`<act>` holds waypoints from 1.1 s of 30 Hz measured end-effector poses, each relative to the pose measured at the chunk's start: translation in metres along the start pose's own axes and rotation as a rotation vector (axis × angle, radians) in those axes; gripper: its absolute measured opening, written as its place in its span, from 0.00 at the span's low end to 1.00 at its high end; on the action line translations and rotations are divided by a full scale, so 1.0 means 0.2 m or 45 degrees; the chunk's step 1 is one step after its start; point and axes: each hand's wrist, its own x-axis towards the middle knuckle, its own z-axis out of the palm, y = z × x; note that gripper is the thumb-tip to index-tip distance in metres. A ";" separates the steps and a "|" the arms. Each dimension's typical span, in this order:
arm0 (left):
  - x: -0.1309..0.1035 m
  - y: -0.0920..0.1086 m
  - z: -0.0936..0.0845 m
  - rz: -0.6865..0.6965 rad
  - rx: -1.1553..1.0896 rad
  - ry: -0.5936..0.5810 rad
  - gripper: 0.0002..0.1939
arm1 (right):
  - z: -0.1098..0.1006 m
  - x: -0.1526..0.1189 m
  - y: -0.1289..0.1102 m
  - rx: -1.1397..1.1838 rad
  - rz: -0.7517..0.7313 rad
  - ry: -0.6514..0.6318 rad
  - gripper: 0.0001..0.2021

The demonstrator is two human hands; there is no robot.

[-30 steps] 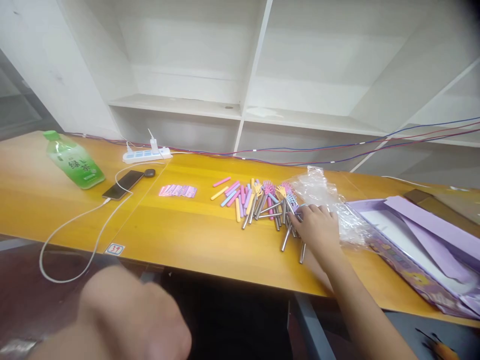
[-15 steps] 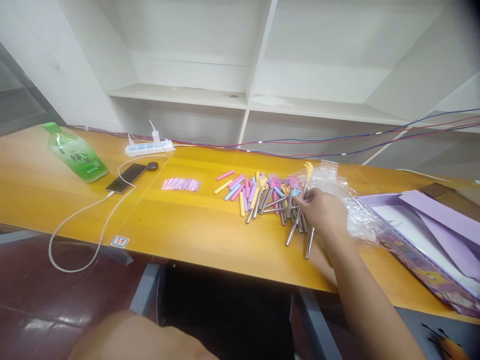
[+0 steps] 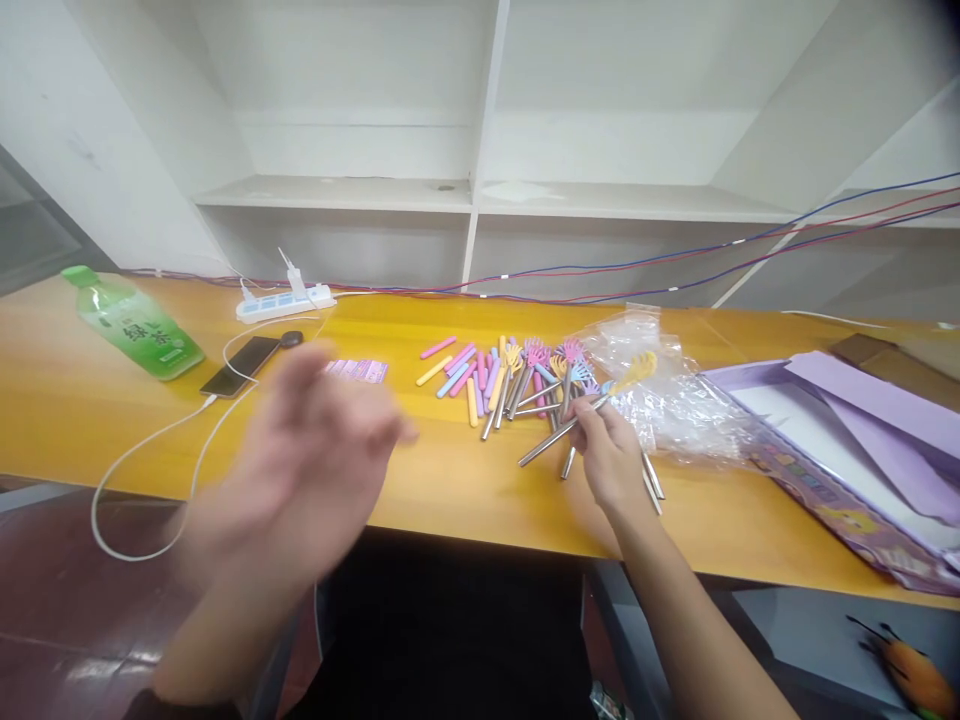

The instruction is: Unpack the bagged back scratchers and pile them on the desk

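My right hand (image 3: 609, 450) is closed round the metal rod of a back scratcher with a yellow claw head (image 3: 636, 371). The rod's bare end points left and down, above the table. Beside that hand lies a pile of similar back scratchers (image 3: 534, 380), with metal rods and pink, yellow and blue claws, partly hidden by the hand. Several pink, yellow, blue and purple handle sleeves (image 3: 459, 370) lie left of them. My left hand (image 3: 300, 460) is raised over the table's left part, smeared by motion, so its fingers are unclear.
A clear plastic bag (image 3: 675, 400) lies behind my right hand, near an open purple box (image 3: 832, 480). Small printed cards (image 3: 364, 371), a phone (image 3: 241, 366) with a white cable, a power strip (image 3: 285, 302) and a green bottle (image 3: 135, 325) occupy the left side.
My left hand has risen from the lower edge to above the table. My right hand has drawn the yellow back scratcher nearer, tipping its claw to the right.
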 end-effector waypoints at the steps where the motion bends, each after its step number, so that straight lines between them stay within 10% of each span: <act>1: 0.09 -0.07 0.05 0.029 0.028 -0.110 0.23 | 0.02 -0.02 0.01 0.016 -0.014 0.009 0.22; 6: 0.37 -0.52 0.31 0.039 0.939 -0.849 0.12 | 0.05 -0.03 0.10 -0.007 -0.020 0.058 0.26; 14: 0.29 -0.73 0.54 -0.122 1.288 -0.840 0.16 | 0.08 -0.04 0.13 -0.224 -0.057 -0.047 0.27; 25: 0.31 -0.83 0.44 -0.379 1.271 -0.781 0.23 | 0.10 -0.05 0.09 -0.375 -0.128 -0.115 0.25; 33: 0.36 -0.73 0.14 -0.368 1.335 -0.615 0.16 | 0.09 -0.04 0.09 -0.399 -0.116 -0.150 0.25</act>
